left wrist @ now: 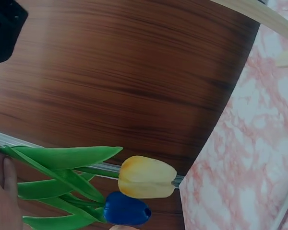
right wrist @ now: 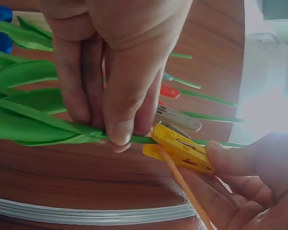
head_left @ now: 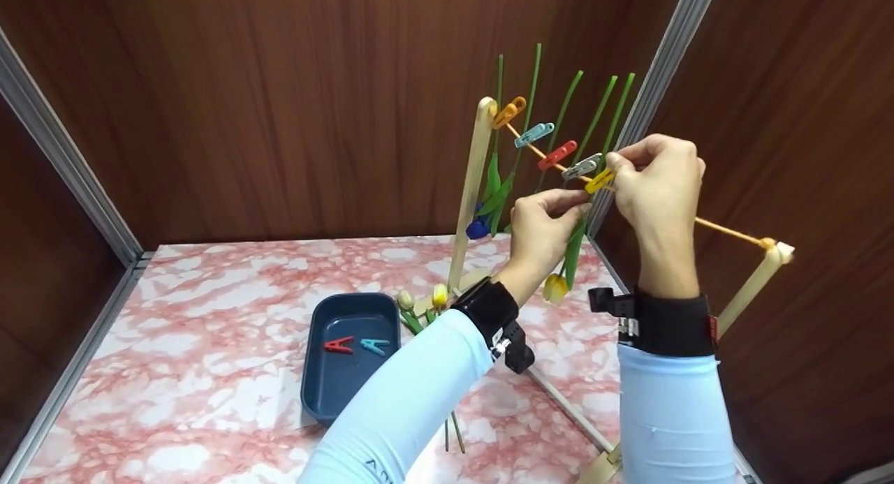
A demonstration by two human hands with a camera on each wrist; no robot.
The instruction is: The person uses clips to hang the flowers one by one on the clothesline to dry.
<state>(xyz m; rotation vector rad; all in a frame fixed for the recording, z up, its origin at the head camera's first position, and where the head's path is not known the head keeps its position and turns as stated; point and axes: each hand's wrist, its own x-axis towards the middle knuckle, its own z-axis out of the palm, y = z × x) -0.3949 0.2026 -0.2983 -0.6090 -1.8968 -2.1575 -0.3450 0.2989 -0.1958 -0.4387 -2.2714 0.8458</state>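
Observation:
A yellow clothespin (right wrist: pixel 182 148) sits on the orange cord (head_left: pixel 730 231), its tail pinched between the thumb and fingers of my right hand (head_left: pixel 660 180). My left hand (head_left: pixel 545 229) pinches the green stem of a yellow tulip (left wrist: pixel 148 177) just below that clothespin, and the bloom hangs head down. Farther along the cord, a grey clothespin (head_left: pixel 582 166), a red one (head_left: pixel 557 155), a light blue one (head_left: pixel 534 135) and an orange one (head_left: pixel 509 112) clip more upside-down tulips. Among these hangs a blue tulip (head_left: pixel 478 228); other blooms are hidden behind my left hand.
Wooden posts (head_left: pixel 469 198) hold the cord's ends above the marbled table (head_left: pixel 209 372). A dark blue tray (head_left: pixel 312 358) at the left contains a red clothespin (head_left: pixel 339 345) and a light blue clothespin (head_left: pixel 375 346). Loose tulips (head_left: pixel 439 297) lie partly under my left forearm.

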